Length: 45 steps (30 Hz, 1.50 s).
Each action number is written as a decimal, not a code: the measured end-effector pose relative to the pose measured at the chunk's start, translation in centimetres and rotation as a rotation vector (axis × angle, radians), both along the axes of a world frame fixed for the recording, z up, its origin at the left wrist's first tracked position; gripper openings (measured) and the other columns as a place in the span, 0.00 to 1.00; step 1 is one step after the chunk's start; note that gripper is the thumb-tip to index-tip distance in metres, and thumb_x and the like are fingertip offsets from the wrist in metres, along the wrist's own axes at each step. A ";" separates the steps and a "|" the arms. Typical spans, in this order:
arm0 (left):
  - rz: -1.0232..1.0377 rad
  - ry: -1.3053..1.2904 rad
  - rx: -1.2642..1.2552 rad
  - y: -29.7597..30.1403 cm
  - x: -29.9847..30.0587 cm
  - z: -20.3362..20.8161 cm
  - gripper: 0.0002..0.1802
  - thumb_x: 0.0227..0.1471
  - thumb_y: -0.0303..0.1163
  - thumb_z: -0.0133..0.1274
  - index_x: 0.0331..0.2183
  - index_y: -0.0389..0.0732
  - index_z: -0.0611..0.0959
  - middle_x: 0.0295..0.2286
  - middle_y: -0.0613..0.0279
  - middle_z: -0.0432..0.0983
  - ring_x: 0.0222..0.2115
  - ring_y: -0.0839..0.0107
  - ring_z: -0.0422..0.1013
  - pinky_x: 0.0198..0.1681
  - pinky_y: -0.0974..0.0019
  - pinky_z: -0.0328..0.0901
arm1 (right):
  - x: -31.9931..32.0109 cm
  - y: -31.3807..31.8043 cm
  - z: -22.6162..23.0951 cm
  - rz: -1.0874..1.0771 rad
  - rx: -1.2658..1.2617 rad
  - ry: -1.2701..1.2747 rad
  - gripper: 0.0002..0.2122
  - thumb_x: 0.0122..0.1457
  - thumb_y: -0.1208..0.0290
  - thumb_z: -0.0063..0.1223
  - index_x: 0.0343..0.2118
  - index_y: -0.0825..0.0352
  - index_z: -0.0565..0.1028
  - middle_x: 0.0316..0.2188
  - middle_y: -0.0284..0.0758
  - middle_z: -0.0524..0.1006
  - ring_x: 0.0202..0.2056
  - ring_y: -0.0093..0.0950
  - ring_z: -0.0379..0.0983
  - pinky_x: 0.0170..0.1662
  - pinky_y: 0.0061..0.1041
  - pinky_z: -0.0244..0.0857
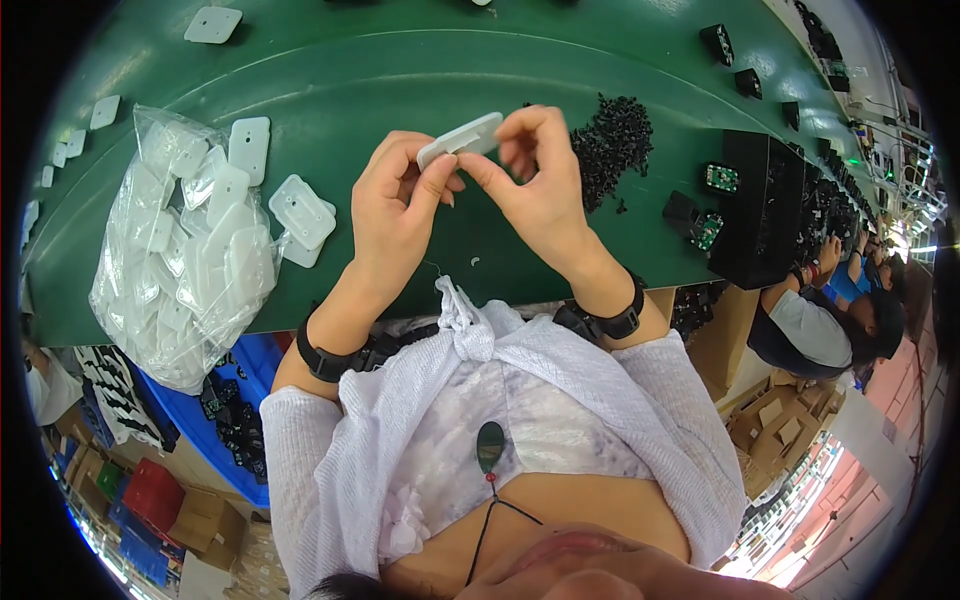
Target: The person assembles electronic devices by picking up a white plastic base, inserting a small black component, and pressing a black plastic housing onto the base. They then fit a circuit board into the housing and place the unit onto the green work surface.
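Above the green table, a white plastic plate (470,135) with rounded corners is held tilted. My left hand (395,190) grips its left end between thumb and curled fingers. The thumb of my right hand (540,185) presses at the plate's lower edge, while its bent fingers, slightly blurred, sit by the right end. Whether a small part is also pinched there is hidden. To the right of that hand lies a pile of small black parts (612,150). Left of my hands, several loose white plates (302,215) lie beside a clear plastic bag (185,260) full of similar plates.
A black box (755,210) stands at the right, with small green circuit boards (720,178) beside it. Other white plates (212,25) and black housings (718,45) are spread along the green table (400,70). A blue bin (255,365) is below left; co-workers (815,320) sit at right.
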<state>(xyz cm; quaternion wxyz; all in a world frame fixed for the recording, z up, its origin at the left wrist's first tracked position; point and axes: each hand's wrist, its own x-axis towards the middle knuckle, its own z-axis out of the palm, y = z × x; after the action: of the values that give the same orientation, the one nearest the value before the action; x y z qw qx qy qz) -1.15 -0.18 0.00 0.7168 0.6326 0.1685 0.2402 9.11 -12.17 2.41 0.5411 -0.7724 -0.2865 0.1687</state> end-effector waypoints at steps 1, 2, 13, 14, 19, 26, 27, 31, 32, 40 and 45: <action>-0.023 0.014 -0.044 0.0 0.0 0.1 0.04 0.56 0.21 0.51 0.32 0.29 0.76 0.33 0.60 0.70 0.26 0.76 0.72 0.27 0.76 0.67 | 0.1 -0.3 0.2 -0.078 -0.032 -0.050 0.10 0.48 0.73 0.66 0.31 0.66 0.75 0.28 0.29 0.71 0.28 0.16 0.63 0.30 0.15 0.58; -0.046 0.029 -0.088 -0.1 0.0 0.3 0.04 0.56 0.21 0.51 0.31 0.29 0.76 0.33 0.60 0.70 0.26 0.77 0.72 0.26 0.76 0.66 | 0.4 -0.3 0.4 -0.085 -0.032 -0.051 0.10 0.48 0.73 0.66 0.31 0.66 0.75 0.28 0.29 0.71 0.28 0.16 0.63 0.30 0.15 0.58; -0.253 0.131 -0.047 0.5 -0.4 1.9 0.07 0.58 0.21 0.47 0.38 0.28 0.77 0.30 0.60 0.71 0.25 0.75 0.72 0.28 0.75 0.66 | 2.6 -1.7 0.4 0.275 -0.017 0.263 0.11 0.49 0.71 0.66 0.26 0.67 0.73 0.23 0.25 0.70 0.24 0.15 0.62 0.27 0.17 0.57; -0.228 0.141 -0.057 0.3 -0.2 2.3 0.09 0.59 0.21 0.45 0.41 0.28 0.75 0.30 0.58 0.72 0.25 0.74 0.72 0.28 0.75 0.66 | 2.4 -1.7 0.1 0.248 0.008 0.310 0.11 0.49 0.70 0.67 0.28 0.67 0.72 0.23 0.26 0.70 0.24 0.15 0.63 0.27 0.17 0.58; -0.117 0.181 -0.101 1.8 0.1 1.5 0.13 0.61 0.22 0.42 0.47 0.29 0.71 0.30 0.56 0.75 0.24 0.74 0.72 0.27 0.74 0.67 | 4.3 -0.6 0.9 0.368 -0.123 0.271 0.17 0.49 0.61 0.68 0.31 0.66 0.72 0.23 0.28 0.71 0.24 0.17 0.65 0.27 0.18 0.60; -0.023 0.561 0.397 5.7 0.9 0.0 0.09 0.60 0.26 0.46 0.41 0.35 0.78 0.28 0.60 0.75 0.24 0.75 0.71 0.26 0.71 0.64 | 17.0 5.3 1.2 -0.222 -0.392 -0.983 0.23 0.49 0.61 0.63 0.46 0.67 0.72 0.35 0.46 0.74 0.36 0.43 0.72 0.42 0.34 0.67; -0.030 0.531 0.581 5.8 1.2 -0.1 0.09 0.59 0.26 0.47 0.40 0.37 0.79 0.29 0.59 0.74 0.26 0.71 0.71 0.28 0.69 0.65 | 18.3 5.8 1.3 -0.129 -0.493 -0.948 0.24 0.48 0.62 0.63 0.47 0.67 0.71 0.36 0.46 0.73 0.38 0.44 0.72 0.44 0.35 0.67; 0.037 0.398 0.904 5.5 2.2 0.3 0.10 0.57 0.28 0.49 0.42 0.42 0.80 0.34 0.55 0.70 0.32 0.60 0.70 0.32 0.61 0.65 | 23.3 7.9 -1.1 0.049 -0.572 -0.694 0.27 0.44 0.66 0.63 0.49 0.68 0.68 0.40 0.48 0.72 0.44 0.45 0.69 0.48 0.37 0.66; 0.051 0.469 0.834 5.2 2.1 0.5 0.19 0.54 0.36 0.56 0.46 0.39 0.76 0.38 0.53 0.69 0.33 0.57 0.69 0.35 0.59 0.65 | 23.1 8.1 -1.3 -0.038 -0.510 -0.536 0.25 0.44 0.69 0.61 0.48 0.70 0.69 0.41 0.49 0.71 0.46 0.43 0.69 0.49 0.37 0.65; 0.080 0.365 1.173 2.9 0.9 -1.2 0.46 0.36 0.39 0.68 0.55 0.34 0.65 0.40 0.48 0.68 0.40 0.49 0.65 0.44 0.56 0.62 | 13.8 1.6 -0.9 0.129 -0.092 -0.277 0.18 0.48 0.70 0.63 0.44 0.65 0.74 0.40 0.40 0.74 0.41 0.36 0.72 0.45 0.31 0.67; -0.100 0.255 1.056 3.7 0.4 -1.6 0.37 0.43 0.19 0.58 0.56 0.41 0.67 0.47 0.52 0.71 0.48 0.56 0.67 0.50 0.57 0.61 | 12.6 -0.6 -1.8 0.175 -0.281 -0.583 0.19 0.51 0.76 0.60 0.48 0.64 0.73 0.45 0.38 0.76 0.47 0.36 0.72 0.50 0.31 0.67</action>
<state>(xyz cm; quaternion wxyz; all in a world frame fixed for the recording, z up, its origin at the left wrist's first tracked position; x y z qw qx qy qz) -0.71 3.56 -1.59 0.2859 0.9379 0.0802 0.1791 21.70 -12.82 0.60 0.3080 -0.8277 -0.4685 0.0245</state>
